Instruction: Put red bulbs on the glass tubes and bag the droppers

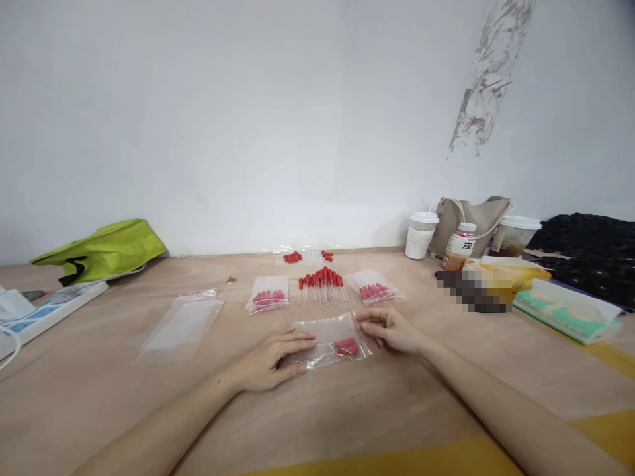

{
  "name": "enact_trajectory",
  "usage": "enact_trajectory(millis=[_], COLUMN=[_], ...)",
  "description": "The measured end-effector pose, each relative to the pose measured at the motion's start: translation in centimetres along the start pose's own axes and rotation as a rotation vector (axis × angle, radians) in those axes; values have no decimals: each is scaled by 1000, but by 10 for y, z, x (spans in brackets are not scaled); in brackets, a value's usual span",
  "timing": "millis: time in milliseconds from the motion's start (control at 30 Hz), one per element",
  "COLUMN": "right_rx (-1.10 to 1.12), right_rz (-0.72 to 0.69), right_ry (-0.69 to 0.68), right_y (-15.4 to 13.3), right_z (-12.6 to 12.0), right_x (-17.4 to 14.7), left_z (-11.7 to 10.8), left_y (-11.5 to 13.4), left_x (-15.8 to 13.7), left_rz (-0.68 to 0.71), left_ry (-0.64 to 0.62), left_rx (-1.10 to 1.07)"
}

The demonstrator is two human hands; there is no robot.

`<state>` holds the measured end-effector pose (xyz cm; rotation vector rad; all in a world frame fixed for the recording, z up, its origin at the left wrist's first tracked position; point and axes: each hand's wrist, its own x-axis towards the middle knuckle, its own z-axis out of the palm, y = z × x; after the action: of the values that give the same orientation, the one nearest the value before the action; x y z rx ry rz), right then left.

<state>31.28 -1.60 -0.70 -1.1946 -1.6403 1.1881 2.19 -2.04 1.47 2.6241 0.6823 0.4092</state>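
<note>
A clear plastic zip bag [317,340] lies flat on the table with a few red rounded pieces [346,346] in its right part. My left hand [272,360] rests over the bag's left end, fingers spread and thumb apart. At the other end, the fingers of my right hand [389,329] close on the corner of the bag's red-lined zip edge. Just behind the bag stands a fanned group of thin clear-stemmed pieces with red heads [325,276]. Filled zip bags of red pieces lie on either side of that group, one at left [268,295] and one at right [375,288].
Flat plastic bags [181,327] are stacked at left, near a power strip [54,307] and a yellow-green bag [104,251]. Small red pieces [292,256] lie by the wall. To the right are a white-lidded cup [421,237], a bottle [459,248] and a tissue pack [565,314].
</note>
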Motion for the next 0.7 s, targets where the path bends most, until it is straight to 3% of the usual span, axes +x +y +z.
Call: enact_trajectory(millis=[200,333,500,700], right_rx=[-196,-410,-513,-552], right_rz=[-124,-43,55,140], right_ry=[320,390,508,551], right_y=[-11,-19,-21,-17], right_z=[-13,-12,0,16], right_x=[23,58,102,121], left_z=[3,4,4,6], left_y=[-1,1,2,0], left_x=[-4,-5,-4,-4], left_rz=[-101,-124,-97,-53], left_ry=[83,109,116,118], left_rx=[-74,-91,-70,-15])
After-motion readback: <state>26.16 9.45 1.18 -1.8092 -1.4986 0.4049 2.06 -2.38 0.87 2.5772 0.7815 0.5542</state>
